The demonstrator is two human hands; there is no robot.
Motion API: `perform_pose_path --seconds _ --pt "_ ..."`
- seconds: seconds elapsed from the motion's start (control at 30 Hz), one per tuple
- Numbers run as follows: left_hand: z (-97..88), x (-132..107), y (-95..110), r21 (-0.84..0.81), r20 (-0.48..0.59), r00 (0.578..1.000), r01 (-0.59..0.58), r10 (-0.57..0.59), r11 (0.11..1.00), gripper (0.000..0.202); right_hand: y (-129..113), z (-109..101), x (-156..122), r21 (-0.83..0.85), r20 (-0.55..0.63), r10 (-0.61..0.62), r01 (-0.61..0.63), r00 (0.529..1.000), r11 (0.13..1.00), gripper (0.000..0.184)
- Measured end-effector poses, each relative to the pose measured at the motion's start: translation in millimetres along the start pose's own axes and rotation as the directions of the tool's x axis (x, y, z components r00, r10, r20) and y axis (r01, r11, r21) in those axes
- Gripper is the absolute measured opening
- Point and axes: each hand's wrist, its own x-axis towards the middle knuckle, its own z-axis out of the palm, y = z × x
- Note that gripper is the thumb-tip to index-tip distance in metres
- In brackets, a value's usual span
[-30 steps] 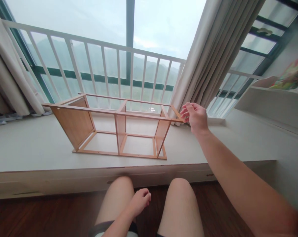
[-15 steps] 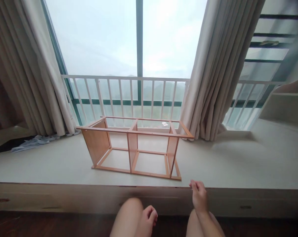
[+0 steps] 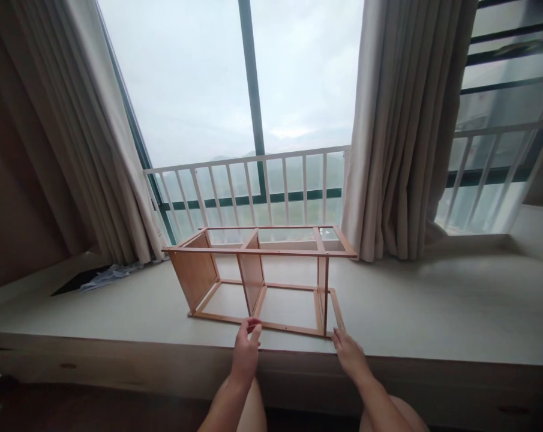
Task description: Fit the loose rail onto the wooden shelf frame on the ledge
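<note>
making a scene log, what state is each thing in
wooden frame, lying lengthwise, open-sided
left hand, half curled
right hand, at the wooden frame's corner
left curtain, drawn aside
right curtain, gathered
pale cloth, crumpled
drawer, looks shut
window, open or shut unclear

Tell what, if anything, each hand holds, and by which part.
Cannot be told: the left hand is at the lower front rail of the rack, the right hand near its right end; whether either grips is unclear.

teal-framed window | white railing | beige curtains | crumpled cloth
</note>
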Motion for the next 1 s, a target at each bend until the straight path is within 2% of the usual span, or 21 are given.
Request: perform_pose_path --seconds 0.17,0.33,0.43,0.6,0.8,1.0 --pt "45.7 -15 20 0.084 0.173 0.979 -0.124 0.108 0.989 0.044 -12 -4 -20 -0.166 0.060 -0.035 0.044 0.998 0.985 0.043" --pt "95.7 -19 28 0.108 0.230 0.960 -0.187 0.158 0.976 0.062 -33 -10 -55 -0.257 0.105 -0.075 0.100 0.992 0.961 0.034" --pt "113.6 -21 29 0.074 0.268 0.941 -0.237 0.209 0.969 0.058 -42 -14 -69 -0.268 0.133 -0.105 0.138 0.986 0.954 0.031" --pt "118.8 -24 30 0.002 0.348 0.904 -0.265 0.247 0.964 0.034 -47 -20 -73 -0.265 0.137 -0.125 0.158 0.983 0.951 0.032" --pt "122.6 -22 34 0.091 0.348 0.889 -0.346 0.296 0.934 0.036 -49 -23 -71 -0.255 0.149 -0.159 0.193 0.976 0.947 0.028" --pt "125.8 -23 37 0.161 0.341 0.899 -0.344 0.275 0.925 0.026 -54 -26 -80 -0.258 0.184 -0.174 0.219 0.967 0.941 0.030"
